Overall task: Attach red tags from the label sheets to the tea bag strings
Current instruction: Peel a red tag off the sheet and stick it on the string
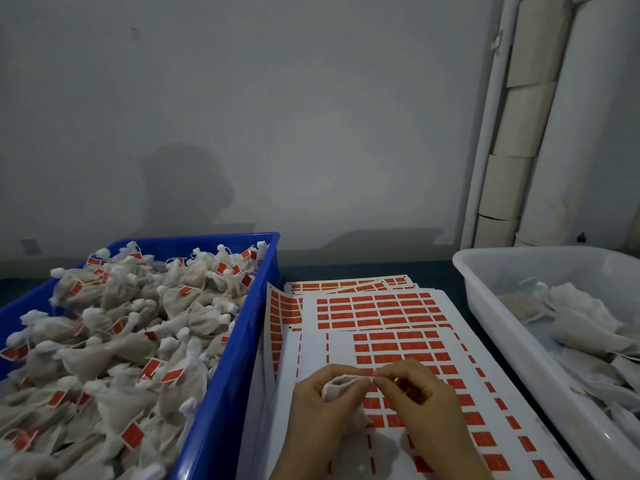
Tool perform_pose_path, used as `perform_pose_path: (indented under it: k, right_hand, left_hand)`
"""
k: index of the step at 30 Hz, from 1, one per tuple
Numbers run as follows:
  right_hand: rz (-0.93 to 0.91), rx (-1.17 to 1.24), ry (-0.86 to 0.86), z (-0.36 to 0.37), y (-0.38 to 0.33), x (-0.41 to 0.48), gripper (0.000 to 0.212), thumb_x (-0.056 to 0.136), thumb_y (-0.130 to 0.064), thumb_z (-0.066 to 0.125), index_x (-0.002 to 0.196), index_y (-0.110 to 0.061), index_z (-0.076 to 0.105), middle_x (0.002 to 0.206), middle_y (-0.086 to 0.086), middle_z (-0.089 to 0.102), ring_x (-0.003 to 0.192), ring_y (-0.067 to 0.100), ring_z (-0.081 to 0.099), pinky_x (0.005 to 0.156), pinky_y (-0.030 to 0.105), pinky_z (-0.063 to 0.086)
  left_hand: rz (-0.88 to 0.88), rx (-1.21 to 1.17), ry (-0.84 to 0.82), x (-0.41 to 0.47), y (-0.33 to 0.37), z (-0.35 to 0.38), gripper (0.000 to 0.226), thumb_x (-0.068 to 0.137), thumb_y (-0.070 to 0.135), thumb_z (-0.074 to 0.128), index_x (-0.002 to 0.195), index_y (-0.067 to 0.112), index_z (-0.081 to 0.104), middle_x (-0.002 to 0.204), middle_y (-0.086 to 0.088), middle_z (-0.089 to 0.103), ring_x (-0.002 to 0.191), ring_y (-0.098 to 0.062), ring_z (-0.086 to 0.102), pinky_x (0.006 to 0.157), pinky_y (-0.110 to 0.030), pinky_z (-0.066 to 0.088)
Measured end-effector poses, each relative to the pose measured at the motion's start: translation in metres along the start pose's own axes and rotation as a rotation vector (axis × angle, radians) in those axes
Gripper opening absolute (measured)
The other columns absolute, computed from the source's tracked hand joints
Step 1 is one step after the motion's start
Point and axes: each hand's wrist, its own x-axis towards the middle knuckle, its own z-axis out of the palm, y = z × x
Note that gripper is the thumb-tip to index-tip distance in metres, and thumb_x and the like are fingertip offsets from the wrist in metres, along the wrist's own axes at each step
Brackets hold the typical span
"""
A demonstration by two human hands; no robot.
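- Left hand [317,400] grips bag [337,389] over top sheet [398,341], near edge.
- Right hand [426,407] pinches string [370,377]; tag unclear.
- Crate [225,375] full of tagged bags; tub [540,254] holds untagged ones, so work remains.

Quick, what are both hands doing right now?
Left hand: grips a tea bag.
Right hand: pinches that bag's string.

I see my left hand [318,405] gripping a tea bag [336,388] above the label sheets [381,318], while my right hand [424,407] pinches its top end, the fingertips of both hands meeting. On the left, a blue crate [221,379] is heaped with red-tagged bags [114,344]. On the right, a white tub [512,341] holds untagged bags [581,320].
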Motion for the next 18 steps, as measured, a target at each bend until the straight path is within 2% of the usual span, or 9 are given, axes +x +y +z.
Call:
perform_pose_path:
  k: [3, 5, 9, 12, 14, 16, 18]
  right_hand:
    - [-0.076, -0.054, -0.015, 0.002, 0.000, -0.003, 0.027, 0.078, -0.017, 0.071, 0.072, -0.041, 0.059, 0.077, -0.019, 0.062, 0.082, -0.004, 0.057, 0.063, 0.006, 0.046]
    - [-0.116, -0.100, 0.001, 0.003, 0.000, -0.004, 0.028, 0.079, -0.017, 0.070, 0.073, -0.040, 0.056, 0.077, -0.019, 0.060, 0.083, -0.003, 0.056, 0.065, 0.006, 0.046]
    - [-0.111, -0.115, 0.161, 0.000, 0.004, -0.003, 0.024, 0.081, -0.018, 0.066, 0.074, -0.038, 0.053, 0.080, -0.023, 0.058, 0.075, 0.003, 0.059, 0.061, 0.003, 0.041]
    - [-0.092, -0.086, 0.264, -0.002, 0.007, -0.002, 0.020, 0.082, -0.020, 0.064, 0.074, -0.035, 0.053, 0.080, -0.025, 0.057, 0.075, 0.002, 0.059, 0.062, 0.001, 0.036]
    - [-0.070, -0.075, 0.262, -0.001, 0.010, -0.002, 0.019, 0.082, -0.019, 0.064, 0.074, -0.033, 0.054, 0.079, -0.025, 0.058, 0.073, 0.002, 0.059, 0.055, 0.000, 0.037]
    - [-0.053, -0.086, 0.235, 0.000, 0.014, -0.002, 0.019, 0.082, -0.019, 0.065, 0.075, -0.032, 0.054, 0.078, -0.024, 0.058, 0.072, 0.002, 0.059, 0.052, -0.001, 0.038]
    - [-0.025, -0.103, 0.205, -0.001, 0.016, -0.001, 0.019, 0.082, -0.019, 0.066, 0.075, -0.031, 0.054, 0.075, -0.024, 0.058, 0.069, 0.002, 0.059, 0.052, -0.002, 0.038]
  left_hand:
    - [0.009, 0.080, 0.043, -0.001, -0.003, 0.001, 0.010, 0.077, 0.031, 0.075, 0.077, 0.030, 0.065, 0.072, 0.024, 0.066, 0.076, -0.003, 0.063, 0.055, -0.004, 0.046]
    - [0.049, 0.161, 0.052, -0.002, -0.005, 0.002, 0.013, 0.076, 0.032, 0.076, 0.079, 0.032, 0.063, 0.079, 0.023, 0.064, 0.079, -0.005, 0.062, 0.059, -0.002, 0.045]
    - [0.183, 0.262, 0.041, -0.001, -0.007, -0.001, 0.022, 0.071, 0.034, 0.079, 0.078, 0.040, 0.058, 0.093, 0.029, 0.058, 0.090, -0.002, 0.058, 0.069, 0.002, 0.038]
    - [0.202, 0.278, 0.032, 0.000, -0.006, -0.002, 0.026, 0.070, 0.036, 0.079, 0.078, 0.044, 0.057, 0.096, 0.035, 0.052, 0.094, 0.002, 0.055, 0.070, 0.002, 0.037]
    - [0.170, 0.236, 0.008, 0.000, -0.007, -0.002, 0.022, 0.071, 0.037, 0.078, 0.082, 0.039, 0.059, 0.095, 0.034, 0.056, 0.091, 0.002, 0.058, 0.073, 0.001, 0.041]
    - [0.098, 0.129, -0.022, -0.001, -0.008, -0.002, 0.019, 0.073, 0.036, 0.076, 0.087, 0.033, 0.063, 0.090, 0.026, 0.066, 0.089, 0.001, 0.062, 0.078, -0.006, 0.049]
    - [0.042, 0.047, -0.037, -0.001, -0.007, -0.002, 0.019, 0.075, 0.033, 0.074, 0.092, 0.034, 0.065, 0.089, 0.024, 0.068, 0.089, 0.006, 0.063, 0.071, -0.007, 0.052]
